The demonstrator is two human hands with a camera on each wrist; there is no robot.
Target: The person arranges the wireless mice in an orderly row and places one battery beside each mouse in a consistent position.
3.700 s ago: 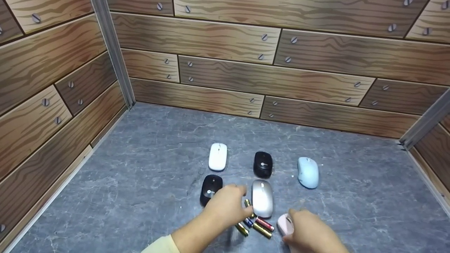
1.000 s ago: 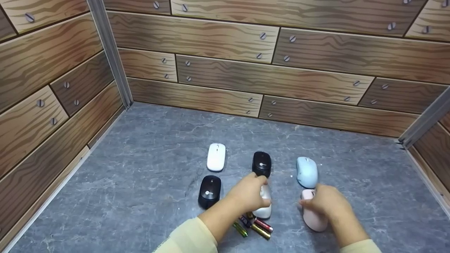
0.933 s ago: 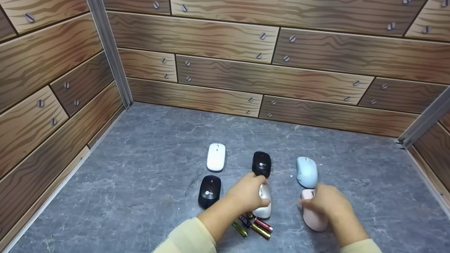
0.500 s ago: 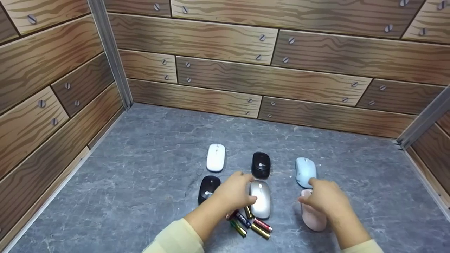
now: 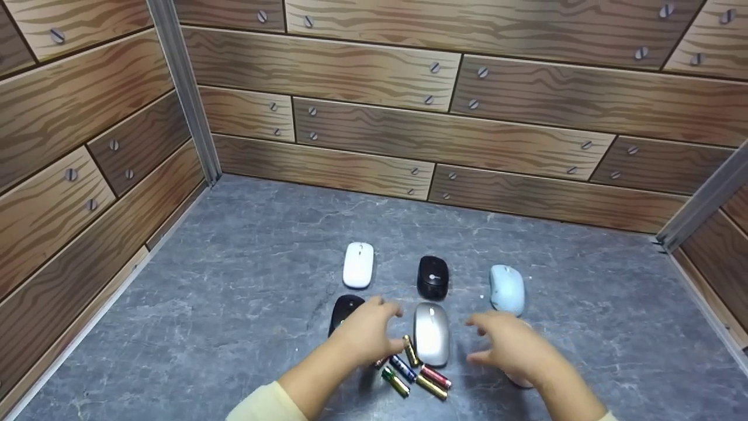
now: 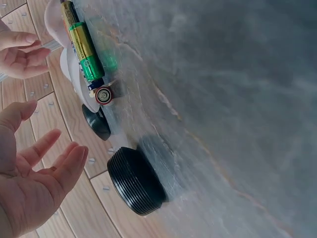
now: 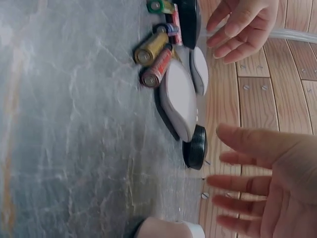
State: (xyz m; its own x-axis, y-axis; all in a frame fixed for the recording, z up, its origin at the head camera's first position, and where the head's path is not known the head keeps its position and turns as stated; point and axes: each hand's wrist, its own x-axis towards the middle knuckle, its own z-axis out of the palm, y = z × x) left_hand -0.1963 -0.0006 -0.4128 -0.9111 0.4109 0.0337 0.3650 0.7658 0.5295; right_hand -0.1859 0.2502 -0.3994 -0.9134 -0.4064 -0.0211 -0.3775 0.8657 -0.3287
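Note:
My left hand hovers with relaxed fingers over the near black mouse, hiding part of it. To its right lies the silver mouse, with several batteries in gold, green, blue and red strewn at its near left. My right hand is above the table between the silver mouse and the pink mouse, its fingers spread and holding nothing. It covers most of the pink mouse in the head view. Both wrist views show the left hand and right hand raised and unfilled.
A white mouse, a second black mouse and a light blue mouse form the back row on the grey marbled tabletop. Wood-patterned walls enclose the back and sides.
My right hand set the pink mouse in front of the blue one, released it and moved left. The left hand touched the silver mouse, then drew back left off it.

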